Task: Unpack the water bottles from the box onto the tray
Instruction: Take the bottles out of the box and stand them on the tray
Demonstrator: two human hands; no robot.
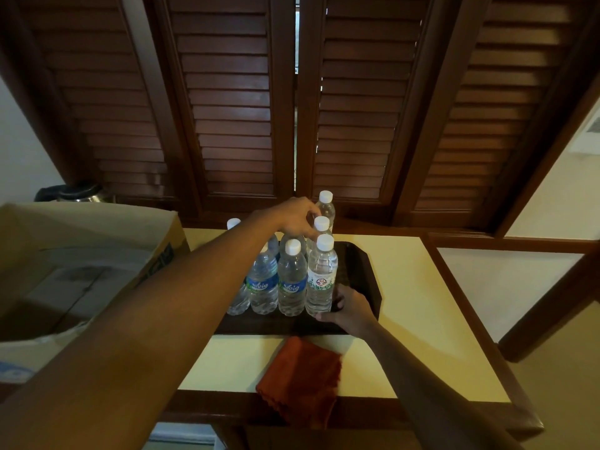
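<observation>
- My left hand (293,216) pinches a back bottle (321,227) near its cap; right hand (349,308) grips the tray (370,280) rim.
- I'd seat it upright against its neighbours.
- Box (81,261) sits left of the tray.

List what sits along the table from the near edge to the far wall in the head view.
Orange cloth → right hand at the dark tray → front row of water bottles → left hand over the middle bottles → farthest bottle → louvred shutters.

Orange cloth (300,380) over table (422,319) edge, kettle (76,192), louvred shutters (233,102)
</observation>
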